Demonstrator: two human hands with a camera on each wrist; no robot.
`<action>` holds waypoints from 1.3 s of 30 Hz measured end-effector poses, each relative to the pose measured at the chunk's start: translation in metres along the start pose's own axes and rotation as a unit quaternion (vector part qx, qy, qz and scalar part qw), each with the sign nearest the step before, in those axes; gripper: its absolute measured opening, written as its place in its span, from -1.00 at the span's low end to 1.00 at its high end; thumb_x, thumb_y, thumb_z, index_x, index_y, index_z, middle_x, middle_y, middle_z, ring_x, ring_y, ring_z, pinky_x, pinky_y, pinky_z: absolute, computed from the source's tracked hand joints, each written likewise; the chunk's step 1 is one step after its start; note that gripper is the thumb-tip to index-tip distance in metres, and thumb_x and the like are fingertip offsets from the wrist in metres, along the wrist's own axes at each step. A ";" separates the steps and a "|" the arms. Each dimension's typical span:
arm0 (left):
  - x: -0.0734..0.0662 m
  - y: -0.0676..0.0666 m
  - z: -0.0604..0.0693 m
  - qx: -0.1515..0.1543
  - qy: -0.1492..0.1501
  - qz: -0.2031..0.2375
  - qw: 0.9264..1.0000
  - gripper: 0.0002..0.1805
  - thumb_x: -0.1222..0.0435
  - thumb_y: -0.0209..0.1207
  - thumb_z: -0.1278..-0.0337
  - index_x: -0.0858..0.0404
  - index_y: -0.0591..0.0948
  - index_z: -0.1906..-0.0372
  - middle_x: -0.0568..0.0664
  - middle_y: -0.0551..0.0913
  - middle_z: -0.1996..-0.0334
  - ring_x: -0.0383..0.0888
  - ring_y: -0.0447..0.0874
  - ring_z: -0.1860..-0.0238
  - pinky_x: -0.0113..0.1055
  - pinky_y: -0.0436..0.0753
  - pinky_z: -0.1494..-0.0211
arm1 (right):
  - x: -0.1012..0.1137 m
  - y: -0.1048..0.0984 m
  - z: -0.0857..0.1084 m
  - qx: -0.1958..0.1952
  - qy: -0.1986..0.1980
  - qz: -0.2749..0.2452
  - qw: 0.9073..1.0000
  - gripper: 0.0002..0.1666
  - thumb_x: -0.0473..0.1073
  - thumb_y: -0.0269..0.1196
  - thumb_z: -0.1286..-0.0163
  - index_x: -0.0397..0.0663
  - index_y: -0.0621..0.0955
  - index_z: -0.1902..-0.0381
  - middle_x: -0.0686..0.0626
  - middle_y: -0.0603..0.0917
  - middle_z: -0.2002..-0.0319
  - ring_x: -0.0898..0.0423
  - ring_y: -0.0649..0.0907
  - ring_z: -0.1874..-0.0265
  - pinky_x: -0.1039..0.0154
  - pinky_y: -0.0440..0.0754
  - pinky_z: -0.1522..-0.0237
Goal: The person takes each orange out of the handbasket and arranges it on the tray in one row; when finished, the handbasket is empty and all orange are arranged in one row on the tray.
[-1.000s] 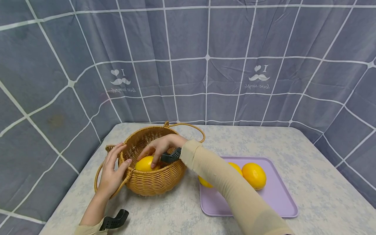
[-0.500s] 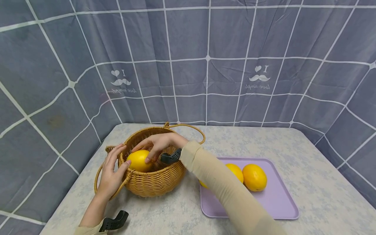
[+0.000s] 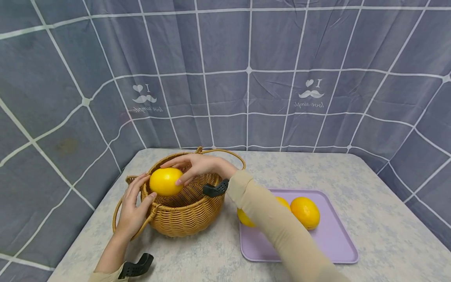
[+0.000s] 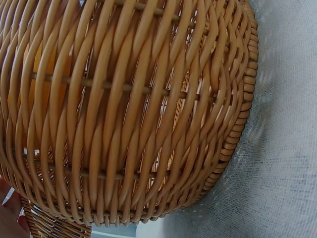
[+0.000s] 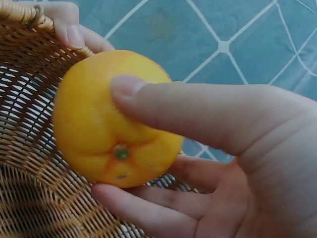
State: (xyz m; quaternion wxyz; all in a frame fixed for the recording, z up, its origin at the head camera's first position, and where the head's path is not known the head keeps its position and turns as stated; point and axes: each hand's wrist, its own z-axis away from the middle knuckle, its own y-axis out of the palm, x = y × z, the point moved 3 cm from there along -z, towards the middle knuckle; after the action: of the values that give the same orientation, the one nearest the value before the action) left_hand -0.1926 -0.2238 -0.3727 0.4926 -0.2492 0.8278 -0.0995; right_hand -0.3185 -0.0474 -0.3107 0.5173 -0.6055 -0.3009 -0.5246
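My right hand (image 3: 197,166) pinches an orange (image 3: 165,182) above the mouth of a wicker basket (image 3: 186,223), thumb on the near side. The right wrist view shows the orange (image 5: 94,109) close up, its green stem end toward the camera and fingers beneath it. On the basket's left rim, my left hand (image 3: 133,213) grips with its thumb bent over the edge; in the right wrist view that hand (image 5: 54,20) sits at the upper left. Woven basket wall (image 4: 129,114) fills most of the left wrist view. No other fruit shows in the visible part of the basket.
A lilac tray (image 3: 327,235) lies to the right with an orange (image 3: 305,212) on it. More yellow fruit (image 3: 246,219) there is partly hidden by my right sleeve (image 3: 278,219). One basket handle (image 3: 230,150) sticks out at the back. A grey tiled-pattern curtain (image 3: 225,94) surrounds the table.
My right hand has lifted the orange from inside the basket up to rim height, slightly leftward. The left hand stays on the rim, and the basket has barely moved.
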 end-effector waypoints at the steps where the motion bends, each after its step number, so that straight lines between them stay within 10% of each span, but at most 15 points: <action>1: 0.000 0.000 0.000 0.000 -0.001 -0.001 1.000 -0.45 0.28 0.09 -0.29 0.27 0.29 -0.35 0.05 0.12 -0.39 0.13 -0.07 -0.39 0.34 -0.03 -0.25 | 0.001 -0.002 0.003 -0.007 -0.003 0.003 1.000 -0.24 -0.34 0.31 -0.20 0.01 0.35 -0.36 0.04 0.45 -0.19 0.08 0.58 -0.01 0.01 0.59 0.06; 24: 0.001 0.001 0.001 -0.002 0.002 0.002 1.000 -0.45 0.28 0.09 -0.29 0.25 0.29 -0.36 0.03 0.12 -0.39 0.05 -0.10 -0.41 0.33 -0.04 -0.24 | 0.024 -0.033 0.100 -0.110 -0.058 0.055 0.991 -0.22 -0.31 0.31 -0.20 0.00 0.33 -0.37 0.01 0.37 -0.30 0.00 0.59 -0.03 0.08 0.55 -0.02; 39: 0.001 0.000 0.001 -0.004 0.001 0.003 1.000 -0.45 0.27 0.08 -0.30 0.25 0.30 -0.36 0.03 0.13 -0.39 0.03 -0.09 -0.41 0.33 -0.05 -0.25 | 0.018 -0.052 0.198 -0.252 -0.029 0.102 0.962 -0.21 -0.21 0.38 -0.15 0.06 0.37 -0.35 -0.07 0.36 -0.30 -0.07 0.57 -0.05 0.04 0.58 0.05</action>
State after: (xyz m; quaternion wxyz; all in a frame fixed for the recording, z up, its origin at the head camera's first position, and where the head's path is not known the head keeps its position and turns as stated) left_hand -0.1924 -0.2239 -0.3740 0.4907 -0.2489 0.8296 -0.0951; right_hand -0.2968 0.1508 -0.2604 0.3895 -0.7588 -0.1108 -0.5102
